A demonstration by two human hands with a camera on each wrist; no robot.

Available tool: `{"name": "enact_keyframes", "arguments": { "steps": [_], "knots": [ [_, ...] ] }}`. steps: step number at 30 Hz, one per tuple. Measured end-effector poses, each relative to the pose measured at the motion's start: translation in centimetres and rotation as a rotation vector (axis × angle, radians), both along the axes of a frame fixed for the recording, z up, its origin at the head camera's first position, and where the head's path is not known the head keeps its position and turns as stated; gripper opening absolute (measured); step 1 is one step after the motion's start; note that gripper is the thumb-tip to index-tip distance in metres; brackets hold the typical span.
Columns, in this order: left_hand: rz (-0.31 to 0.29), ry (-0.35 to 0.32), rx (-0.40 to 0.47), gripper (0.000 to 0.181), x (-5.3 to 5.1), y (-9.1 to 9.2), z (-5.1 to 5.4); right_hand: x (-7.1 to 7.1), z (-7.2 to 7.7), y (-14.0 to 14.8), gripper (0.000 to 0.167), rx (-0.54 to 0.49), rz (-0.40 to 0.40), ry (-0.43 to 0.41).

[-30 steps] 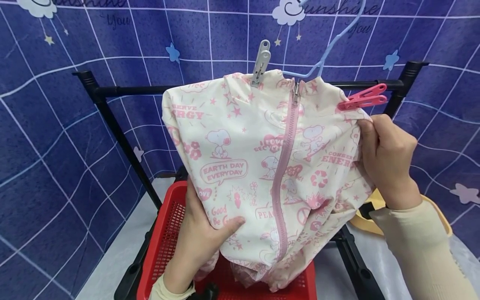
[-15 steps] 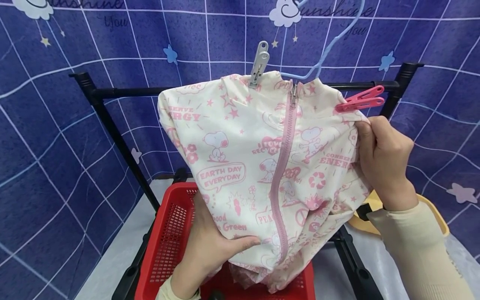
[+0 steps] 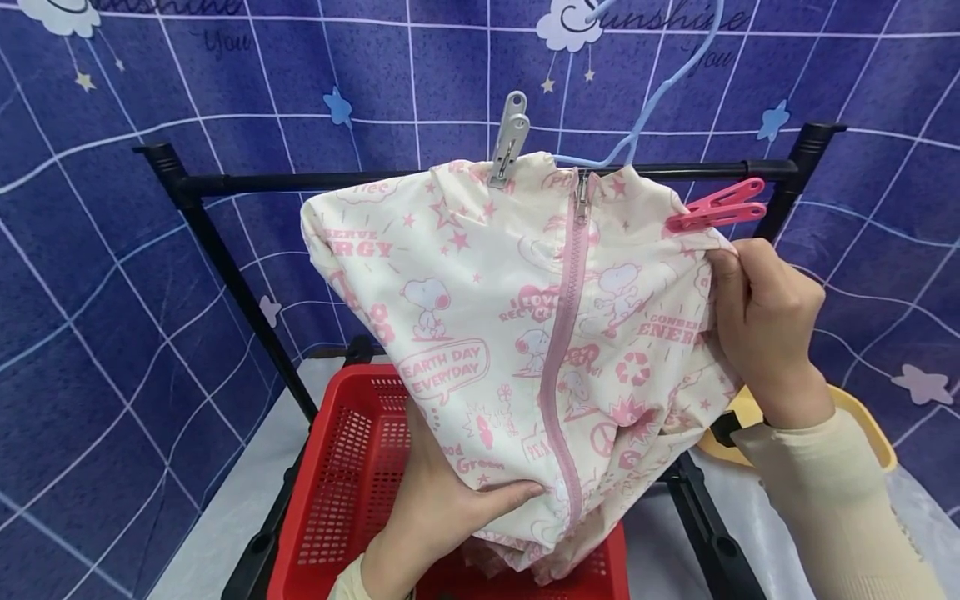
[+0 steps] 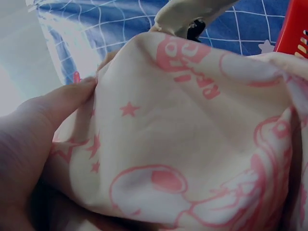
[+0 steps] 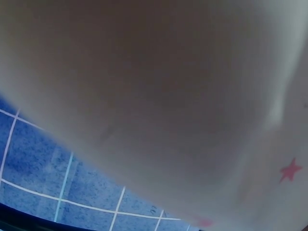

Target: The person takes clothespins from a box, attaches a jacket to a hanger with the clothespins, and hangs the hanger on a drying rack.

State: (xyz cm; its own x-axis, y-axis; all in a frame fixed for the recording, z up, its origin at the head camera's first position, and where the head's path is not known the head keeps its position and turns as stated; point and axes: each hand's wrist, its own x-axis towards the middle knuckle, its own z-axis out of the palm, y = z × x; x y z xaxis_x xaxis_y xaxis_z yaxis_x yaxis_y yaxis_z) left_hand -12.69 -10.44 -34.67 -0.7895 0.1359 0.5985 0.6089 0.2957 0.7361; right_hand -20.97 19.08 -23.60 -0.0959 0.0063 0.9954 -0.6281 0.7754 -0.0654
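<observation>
A white zip-up jacket (image 3: 487, 317) with pink cartoon prints hangs from a blue hanger (image 3: 647, 121) at the black rail. A grey clothespin (image 3: 508, 140) clips its collar area on the left, and a pink clothespin (image 3: 716, 206) is on the right shoulder. My left hand (image 3: 450, 504) holds the lower left side, thumb across the front and fingers hidden behind the cloth. At the right shoulder, my right hand (image 3: 772, 325) grips the fabric in curled fingers. The left wrist view shows printed cloth (image 4: 159, 125) beside my thumb; blurred pale cloth (image 5: 159, 96) fills most of the right wrist view.
Below the jacket stands a red perforated basket (image 3: 330, 492). The black rack's rail (image 3: 262, 183) runs behind, with posts on both sides. A yellow container (image 3: 862, 425) sits behind my right forearm. A blue patterned curtain (image 3: 112, 333) forms the backdrop.
My left hand has moved right and slightly down along the jacket's lower front, drawing its left side inward. The jacket's left shoulder and grey clothespin have shifted slightly left and down. My right hand keeps its grip.
</observation>
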Motion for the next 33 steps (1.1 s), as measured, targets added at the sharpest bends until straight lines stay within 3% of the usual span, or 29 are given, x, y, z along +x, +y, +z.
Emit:
{"name": "enact_keyframes", "arguments": {
  "steps": [9, 16, 25, 30, 33],
  "knots": [
    [0.035, 0.033, 0.013, 0.127, 0.2, 0.5, -0.6, 0.3, -0.1, -0.3, 0.061, -0.005, 0.021, 0.01],
    [0.088, 0.173, -0.009, 0.118, 0.0, 0.6, -1.2, 0.5, -0.2, -0.6, 0.061, -0.009, 0.043, 0.008],
    [0.104, 0.203, -0.028, 0.118, -0.1, 0.7, -1.3, 0.5, -0.5, -0.7, 0.061, 0.003, 0.019, 0.013],
    [0.12, 0.29, -0.034, 0.113, -0.3, 0.8, -1.4, 0.5, -0.6, -0.8, 0.06, 0.01, 0.022, 0.012],
    [0.16, 0.339, -0.053, 0.108, -0.5, 0.8, -1.6, 0.5, -0.7, -0.7, 0.06, 0.012, 0.018, 0.009]
  ]
}}
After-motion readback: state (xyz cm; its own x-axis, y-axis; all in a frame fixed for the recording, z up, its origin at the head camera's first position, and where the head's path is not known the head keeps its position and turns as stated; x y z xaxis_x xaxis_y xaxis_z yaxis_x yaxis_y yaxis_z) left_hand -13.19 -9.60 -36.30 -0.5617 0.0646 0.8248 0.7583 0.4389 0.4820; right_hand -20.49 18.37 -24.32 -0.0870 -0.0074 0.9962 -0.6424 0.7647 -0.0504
